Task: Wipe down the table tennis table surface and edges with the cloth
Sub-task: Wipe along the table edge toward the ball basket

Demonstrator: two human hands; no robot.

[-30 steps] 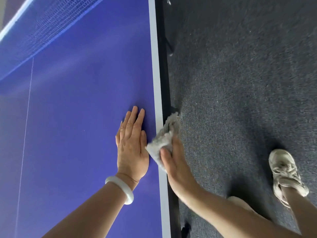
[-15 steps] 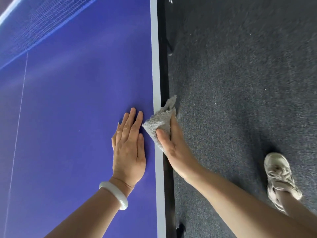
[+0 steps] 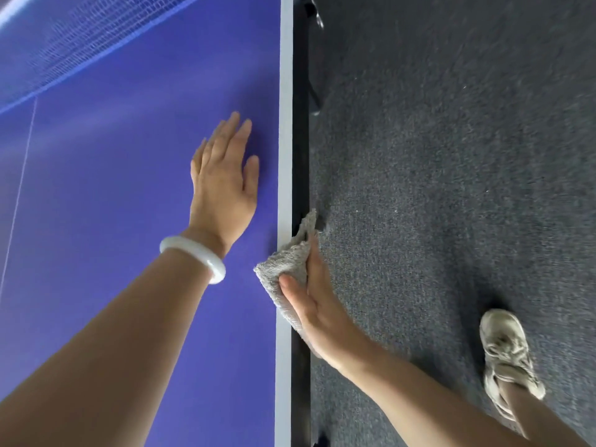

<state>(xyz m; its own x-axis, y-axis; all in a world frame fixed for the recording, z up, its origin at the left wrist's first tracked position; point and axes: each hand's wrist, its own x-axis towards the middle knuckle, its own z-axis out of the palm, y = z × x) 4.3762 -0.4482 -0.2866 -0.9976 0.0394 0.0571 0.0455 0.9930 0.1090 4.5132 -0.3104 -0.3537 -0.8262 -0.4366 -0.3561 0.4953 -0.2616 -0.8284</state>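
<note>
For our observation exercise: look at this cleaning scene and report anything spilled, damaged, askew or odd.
Nothing stands out. The left hand rests flat on the blue table; the right hand holds the grey cloth over its white edge. No spill or damage shows.

Light bright, soft and even; source out of view. A pale sheen lies in a broad diagonal band across the blue table tennis table (image 3: 129,195), strongest toward the net (image 3: 64,43), where the colour washes out. Net mesh soft; its white top tape blown out at the upper left corner.

Shadows faint, soft-edged:
- a thin dark rim beside the fingers of the left hand (image 3: 222,188)
- a smudge on the carpet (image 3: 451,156) by the cloth (image 3: 287,269)
- a wider dim patch ahead of the sneaker (image 3: 506,353)

Small highlight on the white bangle (image 3: 200,254). Carpet at far right smears into streaks; skin and cloth pile near centre fairly sharp. Net line bows slightly from the wide lens.
</note>
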